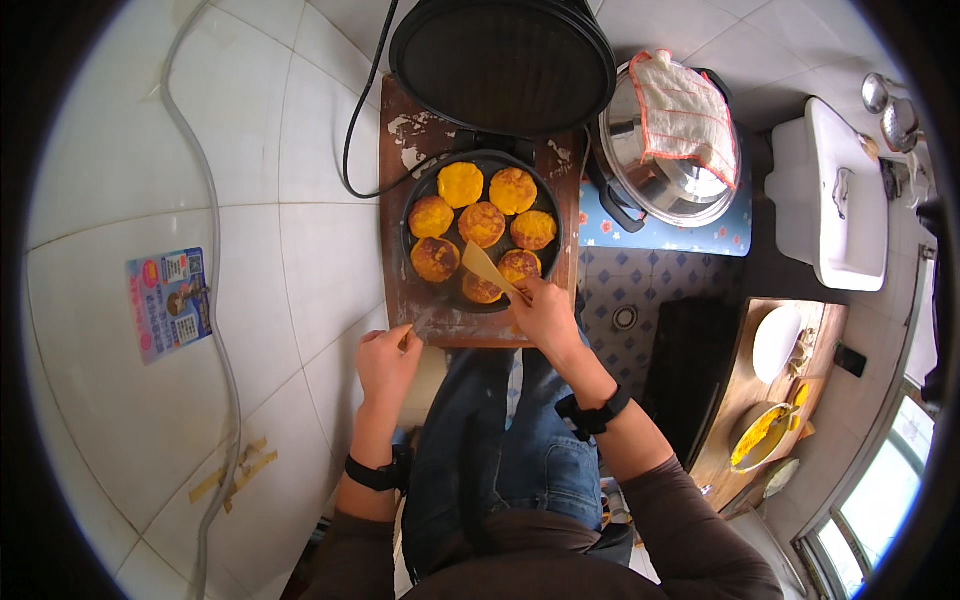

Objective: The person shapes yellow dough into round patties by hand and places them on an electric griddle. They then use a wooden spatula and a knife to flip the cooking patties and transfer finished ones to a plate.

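Observation:
Several browned yellow patties (pixel 481 225) lie in the round black pan of an electric griddle (pixel 480 157), whose lid (pixel 504 67) stands raised behind it. In my right hand (pixel 546 311), at the pan's near right edge, is a wooden spatula (pixel 484 264). Its flat blade reaches over the pan, covering part of a patty (pixel 482 289) at the near side. My left hand (pixel 388 364) is just outside the near left rim, closed on the handle of a thin utensil (pixel 424 322). That utensil's blade is blurred, so its exact kind is unclear.
The griddle stands on a worn wooden table (pixel 457 335) against a tiled wall (pixel 322 255) bearing a cable. Right of it sits a lidded steel pot (pixel 667 187) under a cloth (pixel 686 112). Further right are a white basin (pixel 855 225) and a bowl of yellow mash (pixel 763 442).

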The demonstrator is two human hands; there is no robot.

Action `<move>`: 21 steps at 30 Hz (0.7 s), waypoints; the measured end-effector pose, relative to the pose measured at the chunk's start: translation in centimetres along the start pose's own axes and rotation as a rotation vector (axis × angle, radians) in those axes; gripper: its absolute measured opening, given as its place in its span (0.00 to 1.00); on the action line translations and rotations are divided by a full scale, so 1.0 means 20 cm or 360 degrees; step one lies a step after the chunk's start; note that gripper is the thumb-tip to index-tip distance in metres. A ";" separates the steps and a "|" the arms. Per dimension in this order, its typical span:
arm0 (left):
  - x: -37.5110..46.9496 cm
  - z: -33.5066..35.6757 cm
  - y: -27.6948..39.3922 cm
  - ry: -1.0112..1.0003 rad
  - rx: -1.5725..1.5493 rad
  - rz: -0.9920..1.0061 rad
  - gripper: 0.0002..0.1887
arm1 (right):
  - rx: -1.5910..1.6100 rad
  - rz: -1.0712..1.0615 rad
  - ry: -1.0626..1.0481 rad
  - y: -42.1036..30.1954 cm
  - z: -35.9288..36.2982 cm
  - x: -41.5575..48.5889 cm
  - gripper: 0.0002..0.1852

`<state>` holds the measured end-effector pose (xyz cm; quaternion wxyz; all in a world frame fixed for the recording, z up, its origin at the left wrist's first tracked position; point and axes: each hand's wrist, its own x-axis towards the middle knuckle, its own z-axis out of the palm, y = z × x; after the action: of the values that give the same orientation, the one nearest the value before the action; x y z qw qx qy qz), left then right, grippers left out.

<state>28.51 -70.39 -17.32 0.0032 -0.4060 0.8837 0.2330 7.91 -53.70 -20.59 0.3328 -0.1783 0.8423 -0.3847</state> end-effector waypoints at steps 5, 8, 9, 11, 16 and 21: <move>-0.01 0.06 -0.01 -0.0146 -0.0351 -0.0514 0.11 | -0.0023 -0.0029 -0.0001 0.01 -0.01 0.00 0.11; -0.01 0.10 -0.05 -0.0295 -0.0667 -0.0783 0.13 | -0.0043 -0.0049 -0.0023 0.04 -0.02 0.03 0.11; -0.02 0.11 -0.06 -0.0321 -0.0758 -0.0852 0.14 | -0.0051 -0.0065 -0.0022 0.04 -0.02 0.05 0.11; -0.03 0.14 -0.09 -0.0342 -0.0980 -0.1009 0.16 | -0.0029 -0.0048 -0.0062 0.06 -0.02 0.09 0.11; -0.12 0.23 -0.14 -0.0233 -0.1678 -0.1420 0.20 | 0.0041 0.0094 -0.0253 0.11 -0.03 0.18 0.11; -0.22 0.30 -0.09 -0.0145 -0.1976 -0.1446 0.13 | 0.0412 0.0365 -0.0510 0.13 -0.08 0.22 0.13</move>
<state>31.61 -65.83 -22.55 -0.0934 -0.6463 0.3366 0.6784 3.62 -53.66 -23.72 0.5238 -0.0962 0.7370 -0.4161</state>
